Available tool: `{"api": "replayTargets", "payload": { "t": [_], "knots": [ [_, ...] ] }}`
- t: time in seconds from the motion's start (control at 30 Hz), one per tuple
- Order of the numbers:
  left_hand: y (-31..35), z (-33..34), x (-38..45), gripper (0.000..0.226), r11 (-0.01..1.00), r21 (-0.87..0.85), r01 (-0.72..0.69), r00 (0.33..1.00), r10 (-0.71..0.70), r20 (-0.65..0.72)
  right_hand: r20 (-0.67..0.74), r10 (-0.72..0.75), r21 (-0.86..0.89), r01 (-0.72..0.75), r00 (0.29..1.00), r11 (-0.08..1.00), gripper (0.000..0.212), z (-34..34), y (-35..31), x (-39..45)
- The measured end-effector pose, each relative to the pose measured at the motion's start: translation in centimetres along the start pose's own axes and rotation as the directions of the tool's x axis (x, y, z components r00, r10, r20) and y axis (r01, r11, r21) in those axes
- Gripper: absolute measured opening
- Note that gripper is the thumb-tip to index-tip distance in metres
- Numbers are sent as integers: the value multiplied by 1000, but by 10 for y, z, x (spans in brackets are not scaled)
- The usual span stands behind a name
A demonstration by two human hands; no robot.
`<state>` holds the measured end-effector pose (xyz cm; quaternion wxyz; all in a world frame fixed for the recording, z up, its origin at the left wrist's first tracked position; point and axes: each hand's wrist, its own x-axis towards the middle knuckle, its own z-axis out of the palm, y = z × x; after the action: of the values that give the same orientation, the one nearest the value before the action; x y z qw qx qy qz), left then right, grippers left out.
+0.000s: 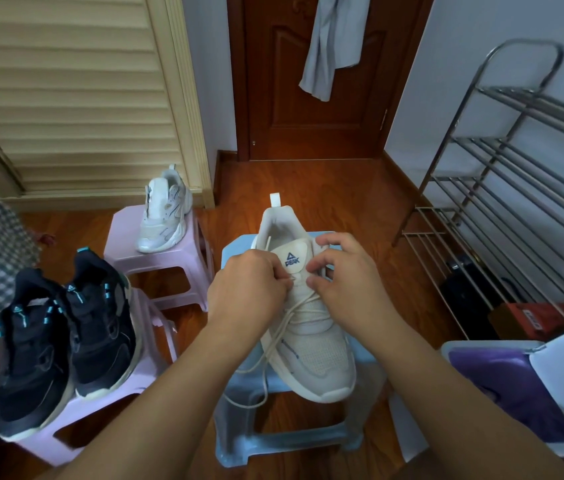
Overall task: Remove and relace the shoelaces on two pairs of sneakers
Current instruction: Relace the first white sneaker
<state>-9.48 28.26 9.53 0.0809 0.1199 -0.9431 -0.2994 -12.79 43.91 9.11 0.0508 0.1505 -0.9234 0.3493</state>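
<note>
Pinching the cream lace (294, 308) near the top eyelets, just left of the tongue, with the left hand (251, 284) curling its fingers tight around the strand. Working the right hand (341, 271) at the opposite eyelet row, thumb and forefinger closing together as if on lace or eyelet edge; hard to tell whether anything is actually caught between them. Resting under both hands at centre frame, the cream sneaker (308, 327) on the blue stool (239, 427), toe pointing toward the lower edge. Crossing already over the lower eyelets, with loose lace trailing off the stool's left side, so probably lacing or unlacing around the upper rows; impossible to say which from this alone. Waiting on the pink stool (156, 261) at upper centre-left, the matching pale sneaker (164, 216), its lacing too small to read. Sitting at lower left, the dark sneakers (66, 341) on another pink stool (66, 441), with lace state unclear. Judging roughly: one shoe mid-way, three others uncertain, likely much remaining. Standing at right, a metal shoe rack (502, 188).
</note>
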Motion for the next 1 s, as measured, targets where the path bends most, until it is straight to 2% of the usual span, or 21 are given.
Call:
{"api": "replayTargets", "payload": {
  "t": [0.1, 0.27, 0.37, 0.43, 0.57, 0.73, 0.8, 0.87, 1.0],
  "knots": [
    [2, -1, 2, 20, 998, 62, 13, 999, -15, 33, -5, -7, 42, 7, 1000, 999, 12, 1, 1, 0],
    [12, -1, -3, 8, 971, 235, -40, 998, 51, -41, -6, 2, 97, -1, 1000, 995, 14, 3, 2, -1],
    [15, -2, -5, 9, 969, 241, -48, 996, 64, -59, -7, 6, 82, -5, 1000, 997, 13, 3, 3, -1],
    [13, -2, -3, 8, 984, 171, -57, 997, 64, -37, -10, 14, 81, -13, 1000, 997, 13, 2, 5, 0],
    [2, 0, 4, 18, 983, -186, -7, 998, 20, 67, -14, 29, 158, -26, 999, 987, 14, 2, 7, 0],
    [-8, 8, 3, 17, 927, -366, -77, 996, 90, 18, -29, 43, 206, -36, 999, 978, 20, 1, 6, 3],
    [-13, 13, 2, 9, 940, -290, -182, 983, 169, -72, -37, 42, 180, -35, 998, 983, 12, 3, 6, 3],
    [-17, 18, -4, 5, 947, -131, -292, 950, 271, -158, -45, 24, 126, -18, 999, 992, 7, 5, 5, 1],
    [-14, 24, -21, 11, 933, 123, -337, 902, 358, -241, -52, -14, 76, 18, 999, 997, 8, 6, 4, -1]
  ]
}}
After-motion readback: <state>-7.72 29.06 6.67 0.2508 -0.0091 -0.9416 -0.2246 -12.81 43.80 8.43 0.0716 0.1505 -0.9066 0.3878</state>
